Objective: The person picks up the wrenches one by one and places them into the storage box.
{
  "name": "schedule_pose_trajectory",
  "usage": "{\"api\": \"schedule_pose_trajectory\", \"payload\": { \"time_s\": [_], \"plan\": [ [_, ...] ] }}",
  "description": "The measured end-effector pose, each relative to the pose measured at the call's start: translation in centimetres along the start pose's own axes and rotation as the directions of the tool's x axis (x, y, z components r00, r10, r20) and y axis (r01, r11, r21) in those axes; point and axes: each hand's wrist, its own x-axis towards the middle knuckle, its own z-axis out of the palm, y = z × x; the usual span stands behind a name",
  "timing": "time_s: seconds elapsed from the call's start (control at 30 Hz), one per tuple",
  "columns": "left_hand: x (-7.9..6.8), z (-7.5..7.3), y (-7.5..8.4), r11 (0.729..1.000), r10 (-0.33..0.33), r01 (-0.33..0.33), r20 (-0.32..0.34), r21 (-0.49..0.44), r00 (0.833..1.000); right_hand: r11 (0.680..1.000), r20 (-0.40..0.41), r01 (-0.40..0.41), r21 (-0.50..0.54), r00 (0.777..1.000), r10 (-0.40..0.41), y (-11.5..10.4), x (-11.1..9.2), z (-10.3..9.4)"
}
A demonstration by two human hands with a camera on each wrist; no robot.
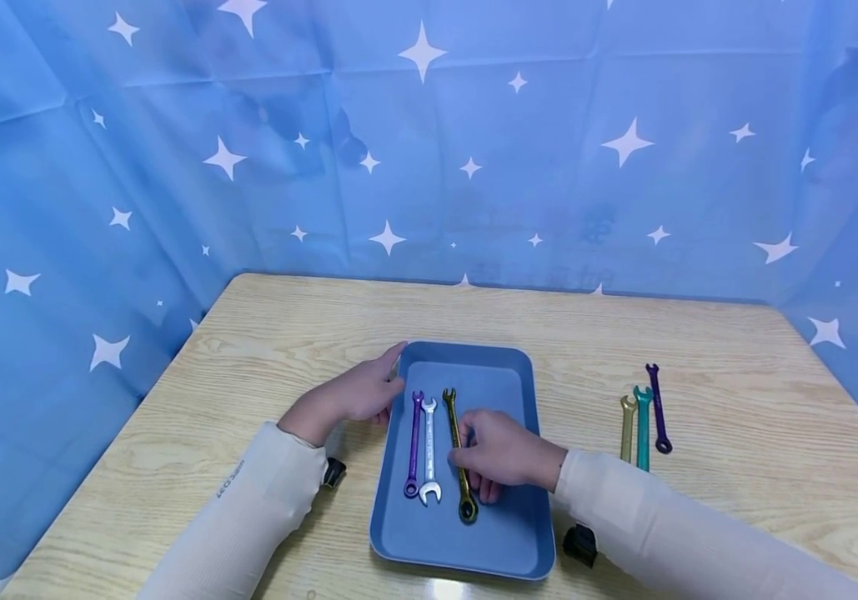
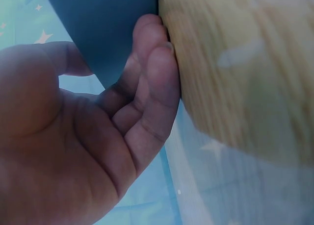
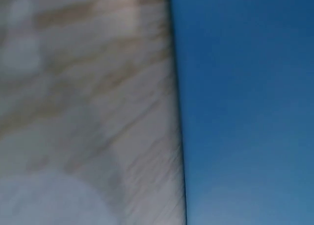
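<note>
A blue tray lies lengthwise on the table. My left hand holds its left side near the far corner, the thumb over the rim. In the left wrist view, the fingers of the left hand lie bent against the outer wall of the tray, close to the tabletop. Inside the tray, my right hand pinches a dark gold combination wrench about its middle. Left of it lie a silver wrench and a purple wrench, side by side. The right wrist view shows only the tray's outer wall and tabletop.
Right of the tray, a pale gold wrench, a green wrench and a dark purple wrench lie on the wooden table. My right forearm hides the near ends of two. A blue star-patterned cloth hangs behind.
</note>
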Motion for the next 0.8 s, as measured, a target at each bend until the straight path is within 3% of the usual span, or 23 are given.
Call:
{"api": "schedule_pose_trajectory", "payload": {
  "time_s": [0.47,0.8],
  "plan": [
    [-0.1,-0.1,0.1,1.0,0.014,-0.014,0.006,-0.002,1.0,0.986,0.021,0.0,-0.169,1.0,0.003,-0.9,0.2,-0.2],
    [0.0,-0.1,0.1,1.0,0.014,-0.014,0.002,-0.003,1.0,0.953,-0.015,0.013,-0.302,1.0,-0.018,-1.1,0.3,-0.3]
  ]
}}
